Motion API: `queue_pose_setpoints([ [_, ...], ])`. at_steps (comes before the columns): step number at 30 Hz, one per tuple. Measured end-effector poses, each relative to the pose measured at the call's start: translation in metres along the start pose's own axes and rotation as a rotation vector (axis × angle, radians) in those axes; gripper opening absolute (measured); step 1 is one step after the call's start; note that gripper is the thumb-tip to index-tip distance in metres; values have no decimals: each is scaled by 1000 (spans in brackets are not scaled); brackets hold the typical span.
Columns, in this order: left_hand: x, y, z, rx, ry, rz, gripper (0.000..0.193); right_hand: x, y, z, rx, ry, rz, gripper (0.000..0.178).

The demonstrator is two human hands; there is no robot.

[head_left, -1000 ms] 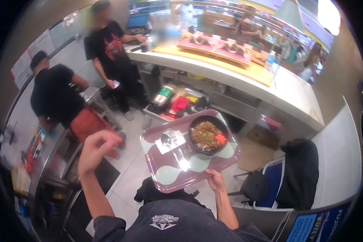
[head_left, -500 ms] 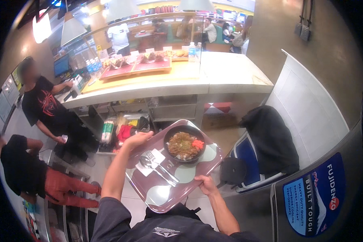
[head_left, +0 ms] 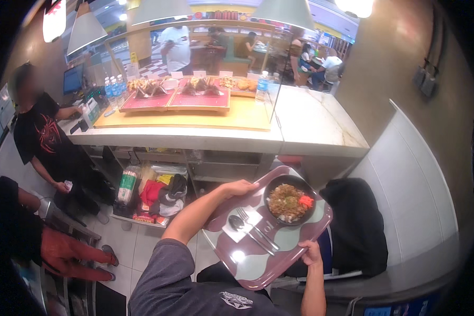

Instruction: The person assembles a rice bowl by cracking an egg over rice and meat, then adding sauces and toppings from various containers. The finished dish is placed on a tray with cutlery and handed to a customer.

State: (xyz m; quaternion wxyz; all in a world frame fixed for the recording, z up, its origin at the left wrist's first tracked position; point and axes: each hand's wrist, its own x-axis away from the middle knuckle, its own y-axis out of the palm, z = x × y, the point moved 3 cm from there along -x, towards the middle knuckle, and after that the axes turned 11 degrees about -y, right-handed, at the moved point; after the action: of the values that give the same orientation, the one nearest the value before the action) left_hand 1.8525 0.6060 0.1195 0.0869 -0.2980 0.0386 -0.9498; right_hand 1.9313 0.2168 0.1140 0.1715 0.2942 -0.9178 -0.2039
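Note:
Between my hands is a maroon serving tray (head_left: 224, 234) with pale green patches, held at an angle. My left hand (head_left: 240, 188) grips its far left edge, and my right hand (head_left: 311, 253) is closed on its near right edge. Toward the tray's far right corner sits a black bowl (head_left: 270, 217) of brown topped food (head_left: 288, 201) with a red garnish (head_left: 306, 201). Left of the bowl, a spoon (head_left: 237, 223) and a fork (head_left: 243, 213) lie side by side on a white napkin (head_left: 253, 215).
Ahead runs a counter (head_left: 321, 118) with a glass screen, food trays (head_left: 200, 100) and water bottles (head_left: 262, 86). An open drawer (head_left: 142, 218) of goods sticks out below. Two people (head_left: 47, 134) stand at the left. A chair draped with a black cloth (head_left: 355, 226) is at the right.
The tray, with both my hands on it, has shifted right in the picture. My view has turned, bringing the counter lower and the drawer more into sight.

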Motion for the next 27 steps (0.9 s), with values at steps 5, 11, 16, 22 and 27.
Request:
queue_pose_setpoints([
  [5, -41, -5, 25, 94, 60, 9, 56, -78, -25, -22, -53, 28, -59, 53],
  [11, -66, 6, 64, 214, 78, 42, 53, -149, -60, -53, 44, -21, -21, 45],
  [16, -97, 14, 98, 228, 104, 165, 53, -215, -79, -90, 100, -30, 5, 41],
  [22, -159, 16, 126, 319, 237, 278, 56, -277, -107, -138, 142, -10, -21, 32],
  [27, -220, 22, 151, 359, 233, 389, 55, -285, -118, -175, 4, -127, -160, 50],
])
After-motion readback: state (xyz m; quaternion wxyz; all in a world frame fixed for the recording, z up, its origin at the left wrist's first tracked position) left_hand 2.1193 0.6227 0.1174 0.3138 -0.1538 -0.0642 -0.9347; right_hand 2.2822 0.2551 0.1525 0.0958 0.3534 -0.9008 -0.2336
